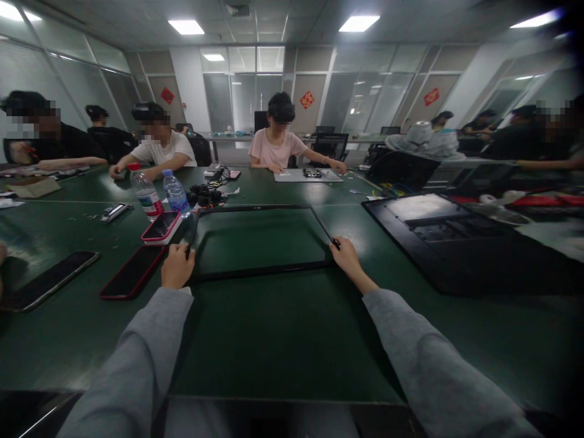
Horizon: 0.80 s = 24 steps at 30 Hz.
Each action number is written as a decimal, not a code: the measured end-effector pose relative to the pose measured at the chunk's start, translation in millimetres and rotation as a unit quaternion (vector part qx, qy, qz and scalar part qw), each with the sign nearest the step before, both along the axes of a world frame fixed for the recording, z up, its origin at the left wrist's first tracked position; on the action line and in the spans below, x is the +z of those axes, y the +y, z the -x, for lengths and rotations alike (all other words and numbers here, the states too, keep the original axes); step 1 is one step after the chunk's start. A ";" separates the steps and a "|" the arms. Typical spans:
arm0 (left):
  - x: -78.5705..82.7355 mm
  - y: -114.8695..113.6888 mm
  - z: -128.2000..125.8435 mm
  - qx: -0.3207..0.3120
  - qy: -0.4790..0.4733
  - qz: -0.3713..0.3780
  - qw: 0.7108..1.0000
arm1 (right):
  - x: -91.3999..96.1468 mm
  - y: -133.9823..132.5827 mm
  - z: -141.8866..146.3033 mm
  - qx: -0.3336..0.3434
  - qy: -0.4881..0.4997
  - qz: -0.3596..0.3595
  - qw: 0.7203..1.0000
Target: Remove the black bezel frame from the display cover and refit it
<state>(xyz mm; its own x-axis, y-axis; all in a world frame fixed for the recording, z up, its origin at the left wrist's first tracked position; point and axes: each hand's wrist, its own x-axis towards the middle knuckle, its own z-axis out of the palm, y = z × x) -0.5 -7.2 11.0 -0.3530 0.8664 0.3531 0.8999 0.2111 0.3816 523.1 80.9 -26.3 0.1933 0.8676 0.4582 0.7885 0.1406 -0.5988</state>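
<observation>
A thin black rectangular frame (260, 208) lies flat on the green table (283, 340) in front of me. My left hand (177, 266) is closed on the frame's left side near its front corner. My right hand (347, 255) is closed on the right side near the other front corner. Both arms wear grey sleeves. The green tabletop shows through the frame's empty middle.
Left of the frame lie a red-cased phone (132, 272), a second phone (160, 226), a dark phone (48, 280) and two water bottles (146, 193). A large black panel (456, 237) lies to the right. Several seated people work at the far side of the table.
</observation>
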 end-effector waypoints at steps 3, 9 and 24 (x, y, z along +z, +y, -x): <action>4.1 0.1 -2.3 -0.004 -0.024 -0.096 0.995 | 6.3 -6.5 4.8 0.014 0.059 -0.032 0.998; 13.8 -1.6 -7.5 -0.057 -0.067 -0.318 0.944 | 20.1 -20.1 10.5 -0.005 0.089 -0.077 0.993; 18.0 -9.4 -14.1 -0.026 -0.089 -0.405 0.909 | 32.4 -28.9 17.4 0.022 0.074 -0.124 0.989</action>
<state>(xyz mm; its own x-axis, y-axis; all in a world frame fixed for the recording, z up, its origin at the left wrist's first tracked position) 13.6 -16.6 29.1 -0.4333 0.3642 0.8244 0.8091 -0.2458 0.5338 505.7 51.9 6.1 0.2392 0.7411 0.6273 0.6840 0.3300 -0.6506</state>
